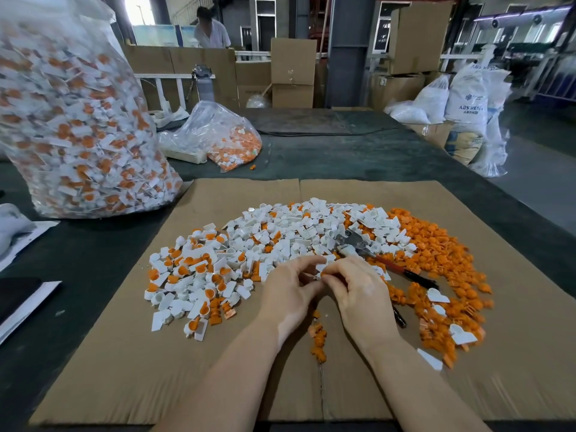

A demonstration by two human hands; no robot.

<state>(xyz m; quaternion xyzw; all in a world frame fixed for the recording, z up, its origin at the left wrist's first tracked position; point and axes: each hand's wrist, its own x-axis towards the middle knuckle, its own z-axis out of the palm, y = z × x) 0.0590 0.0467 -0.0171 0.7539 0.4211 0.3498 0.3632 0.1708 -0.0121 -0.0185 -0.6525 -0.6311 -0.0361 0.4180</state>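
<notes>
Two hands, met over the middle of the cardboard sheet (124,369) at the near edge of the bench (343,154). Left hand (290,288): fingers curled, pinching a small white plastic piece (321,269). Right hand (358,294): fingertips pinched on the same piece, just beside the near rim of the white heap (280,235). Orange heap (436,251) toward the sheet's right edge. Pliers (358,244), red-and-black handles, lying across both heaps, just beyond the right hand. Large clear bag (71,120) of mixed pieces at the bench's left edge; smaller bag (224,135) toward the far edge.
</notes>
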